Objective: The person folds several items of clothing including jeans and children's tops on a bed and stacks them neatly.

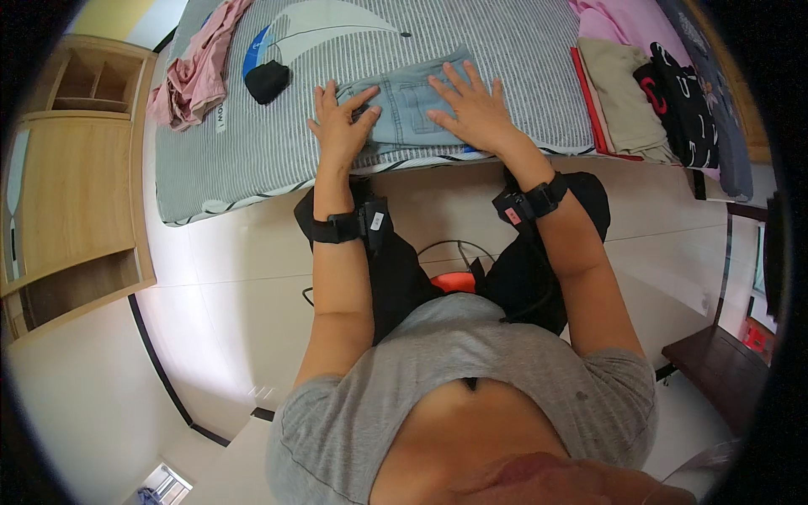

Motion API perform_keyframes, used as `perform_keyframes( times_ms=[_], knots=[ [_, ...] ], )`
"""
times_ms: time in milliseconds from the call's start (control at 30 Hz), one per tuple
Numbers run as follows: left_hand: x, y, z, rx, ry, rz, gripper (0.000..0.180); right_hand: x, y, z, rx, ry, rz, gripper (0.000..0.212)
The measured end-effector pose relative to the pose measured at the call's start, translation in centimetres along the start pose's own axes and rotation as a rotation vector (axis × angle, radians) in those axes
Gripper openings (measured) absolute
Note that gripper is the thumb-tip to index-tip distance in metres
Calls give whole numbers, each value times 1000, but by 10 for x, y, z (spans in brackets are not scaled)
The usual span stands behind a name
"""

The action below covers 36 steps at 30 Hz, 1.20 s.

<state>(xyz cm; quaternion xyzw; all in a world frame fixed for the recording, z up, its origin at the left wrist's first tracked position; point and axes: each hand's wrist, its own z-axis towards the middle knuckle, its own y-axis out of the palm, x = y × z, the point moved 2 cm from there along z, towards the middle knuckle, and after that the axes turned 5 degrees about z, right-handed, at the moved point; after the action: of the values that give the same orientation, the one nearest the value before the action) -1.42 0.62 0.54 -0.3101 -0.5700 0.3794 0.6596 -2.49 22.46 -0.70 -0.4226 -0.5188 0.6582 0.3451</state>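
Observation:
A folded light-blue denim garment [412, 108] lies flat on the grey striped bed [244, 156], near its front edge. At its left end rests my left hand [343, 126], fingers spread, with the thumb and forefinger by the denim's edge. My right hand [476, 109] lies open on the right part of the denim, its fingers fanned out over a seam and pocket. Neither hand is closed round the cloth. A black strap with a small box [370, 223] sits on my left wrist, and a similar strap [539, 200] on my right.
Left on the bed are a crumpled pink garment [195, 80] and a small black bundle [268, 82]. Folded beige [623, 93] and black clothes [686, 109] lie in a row at the right. A wooden cabinet [80, 194] stands left, a dark wooden stool [715, 362] at lower right.

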Motion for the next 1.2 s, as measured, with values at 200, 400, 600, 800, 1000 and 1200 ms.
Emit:
perform_keyframes(
  times_ms=[200,400,600,800,1000,1200],
  knots=[
    [-3,0,1,6,10,-24,34,3,-6,-5,-13,14,41,58],
    [-5,1,1,-16,2,-92,33,5,-4,-6,-6,32,42,60],
    [-7,2,1,-25,-8,-97,32,4,-4,-6,-41,51,37,60],
    [-6,3,2,-42,-3,-120,30,7,-1,-5,-40,50,34,60],
    [-40,5,11,86,200,-109,30,12,-7,-3,-43,-30,167,57],
    [-66,-13,2,374,-394,-902,33,49,-15,-4,307,238,863,40]
  ],
)
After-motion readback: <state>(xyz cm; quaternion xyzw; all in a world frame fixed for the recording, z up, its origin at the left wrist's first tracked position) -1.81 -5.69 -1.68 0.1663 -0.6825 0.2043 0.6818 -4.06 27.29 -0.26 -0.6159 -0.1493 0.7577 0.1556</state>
